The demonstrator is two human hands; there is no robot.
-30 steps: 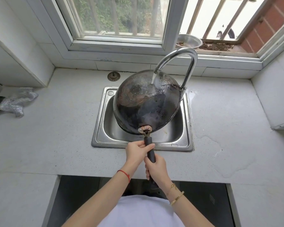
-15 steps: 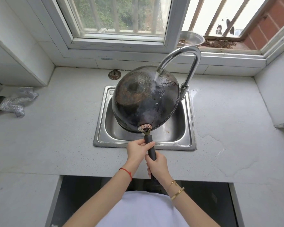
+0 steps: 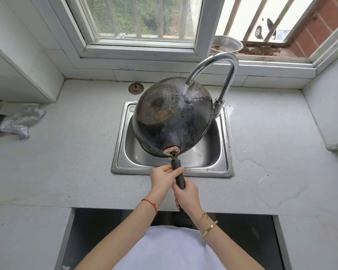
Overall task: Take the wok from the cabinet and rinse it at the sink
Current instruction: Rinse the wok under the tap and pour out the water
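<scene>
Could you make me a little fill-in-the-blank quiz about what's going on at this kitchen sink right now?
1. Water from the faucet is landing on the ____ of the wok, which is turned bottom-up over the sink.
2. The left hand and right hand both grip the wok's ____.
3. A crumpled silvery cloth lies on the counter to the ____ of the sink.

Missing words: underside; handle; left
</scene>
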